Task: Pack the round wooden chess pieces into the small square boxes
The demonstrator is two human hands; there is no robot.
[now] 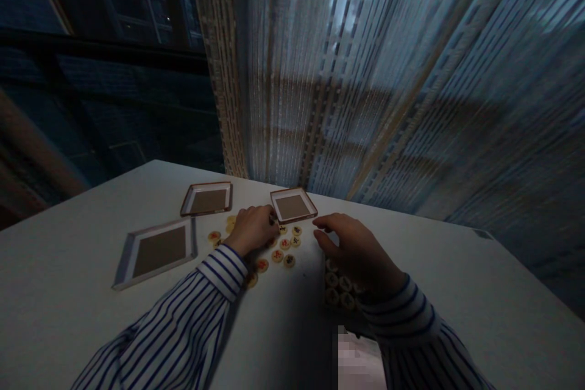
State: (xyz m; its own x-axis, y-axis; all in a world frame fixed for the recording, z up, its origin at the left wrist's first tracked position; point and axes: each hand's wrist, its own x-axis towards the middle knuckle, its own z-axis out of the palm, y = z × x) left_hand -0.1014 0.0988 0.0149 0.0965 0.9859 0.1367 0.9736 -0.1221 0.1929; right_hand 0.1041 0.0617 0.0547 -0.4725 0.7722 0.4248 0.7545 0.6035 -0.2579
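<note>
Round wooden pieces with red or dark characters lie scattered mid-table, among them a red-marked piece (277, 255) and a dark-marked piece (289, 261). My left hand (254, 228) is over this group, its fingers curled down at the small tray's near left corner; what its fingertips hold, if anything, is hidden. To the right, my right hand (351, 247) hovers with thumb and index finger apart and nothing visible between them. Below it a dark box (325, 292) holds several round pieces in rows, partly covered by my right hand and sleeve.
A small square tray (312, 207) stands beyond my left hand. Another small tray (230, 196) is at the back left, and a larger pale tray (122, 265) at the left of the white table (73, 237). A string curtain (315, 103) hangs behind the table.
</note>
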